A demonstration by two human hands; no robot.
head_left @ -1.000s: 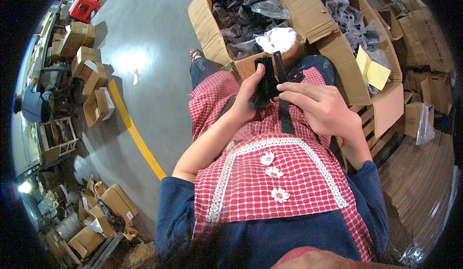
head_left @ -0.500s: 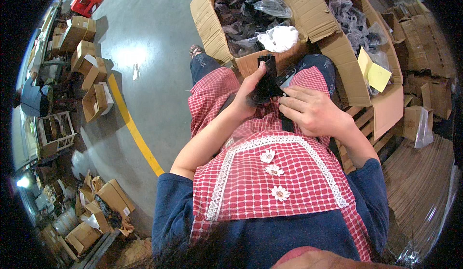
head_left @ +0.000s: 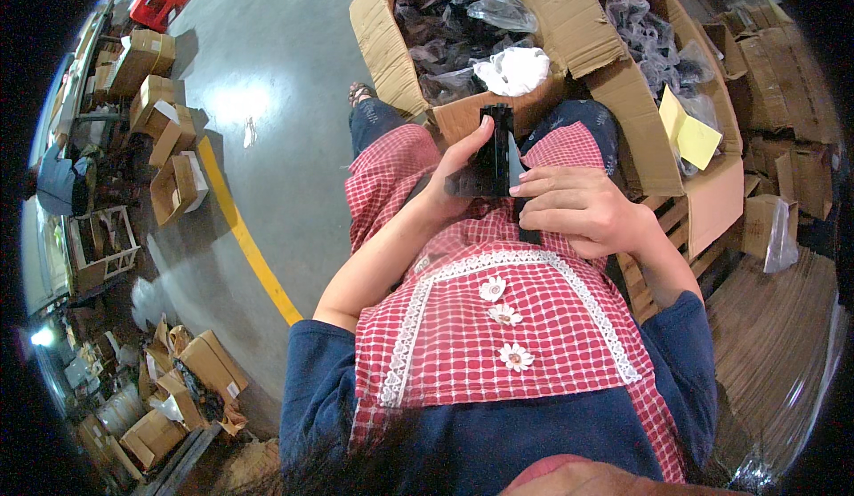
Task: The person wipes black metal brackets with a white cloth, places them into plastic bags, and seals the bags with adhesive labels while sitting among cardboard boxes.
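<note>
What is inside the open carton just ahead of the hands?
The carton shows clear plastic bags, dark contents and a white bundle by its near edge; whatever lies beneath is covered.

Part (head_left: 500,145): one piece, black, smooth, longer than wide. I hold it in my left hand (head_left: 452,171), my thumb lying along its left side near the upper end. Its length runs away from me. The upper end shows an uneven, stepped edge; the right face carries a pale sheen. My right hand (head_left: 578,202) has its fingertips at the lower right corner. Finer detail I cannot make out.
</note>
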